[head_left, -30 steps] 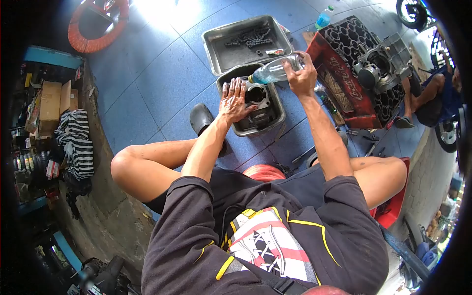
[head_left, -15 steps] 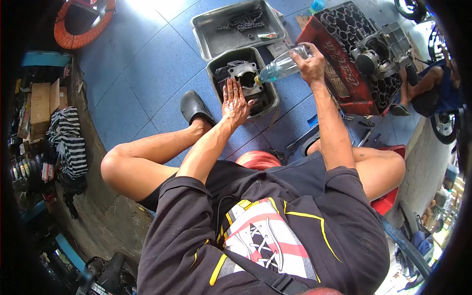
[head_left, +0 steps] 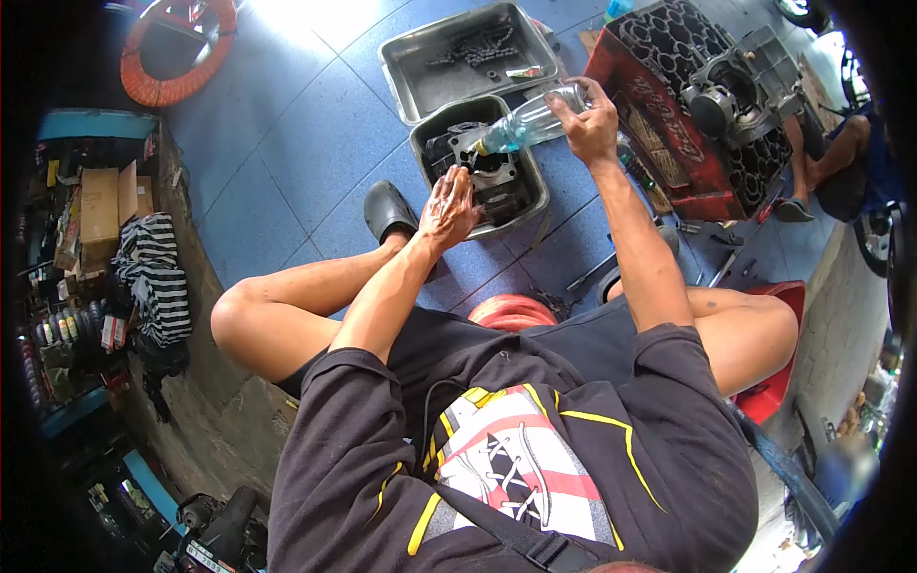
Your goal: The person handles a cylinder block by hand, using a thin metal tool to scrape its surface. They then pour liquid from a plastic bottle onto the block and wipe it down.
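My right hand [head_left: 587, 126] grips a clear plastic bottle [head_left: 521, 128] tipped on its side, its mouth pointing down at a metal engine cylinder [head_left: 482, 172]. The cylinder sits in a small dark metal pan [head_left: 535, 196] on the blue tiled floor. My left hand [head_left: 447, 208], wet and greasy, hovers with fingers loosely together at the pan's near edge, just beside the cylinder. It holds nothing that I can see.
A larger steel tray [head_left: 420, 91] with a chain and small parts lies behind the pan. A red crate [head_left: 659, 134] carrying an engine case [head_left: 731, 95] stands at right. A black shoe [head_left: 387, 210], tools [head_left: 597, 272], a red stool [head_left: 776, 387] and a cluttered shelf [head_left: 95, 248] surround me. Another person [head_left: 845, 162] sits far right.
The bottle's mouth has swung left over the cylinder. My left hand has turned from flat with spread fingers to edge-on with fingers together, staying by the pan's near edge.
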A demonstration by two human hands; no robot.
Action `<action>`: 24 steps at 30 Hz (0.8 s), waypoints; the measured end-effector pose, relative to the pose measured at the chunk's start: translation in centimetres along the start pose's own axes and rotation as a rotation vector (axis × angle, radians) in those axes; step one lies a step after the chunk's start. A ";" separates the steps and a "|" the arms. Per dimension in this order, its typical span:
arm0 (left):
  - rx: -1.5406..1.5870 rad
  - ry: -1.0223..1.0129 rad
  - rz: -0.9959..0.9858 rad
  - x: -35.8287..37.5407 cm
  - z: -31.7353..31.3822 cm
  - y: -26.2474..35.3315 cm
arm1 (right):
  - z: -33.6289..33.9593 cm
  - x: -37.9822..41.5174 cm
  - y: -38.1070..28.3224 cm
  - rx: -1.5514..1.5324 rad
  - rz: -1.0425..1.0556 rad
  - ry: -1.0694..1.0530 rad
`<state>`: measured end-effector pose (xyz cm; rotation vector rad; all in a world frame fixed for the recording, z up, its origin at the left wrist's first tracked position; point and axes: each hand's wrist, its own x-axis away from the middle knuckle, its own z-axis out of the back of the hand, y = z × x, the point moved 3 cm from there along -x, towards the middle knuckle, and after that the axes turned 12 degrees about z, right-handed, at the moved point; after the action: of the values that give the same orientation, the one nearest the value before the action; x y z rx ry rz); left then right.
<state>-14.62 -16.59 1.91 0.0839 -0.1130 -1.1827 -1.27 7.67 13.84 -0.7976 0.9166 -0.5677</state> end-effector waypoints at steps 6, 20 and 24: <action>0.093 0.039 0.185 -0.8 0.9 -1.4 | -1.0 0.2 -0.2 0.016 0.047 -0.013; 0.062 -0.008 0.114 -1.5 0.6 -0.6 | 1.8 -1.0 1.6 0.118 -0.045 0.026; 0.158 0.087 0.125 -2.3 0.2 -0.7 | 1.8 -0.9 2.2 0.115 -0.016 0.101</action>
<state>-16.14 -14.75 1.93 0.2634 -0.1327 -1.0429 0.07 10.23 13.16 -0.6778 0.9617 -0.6741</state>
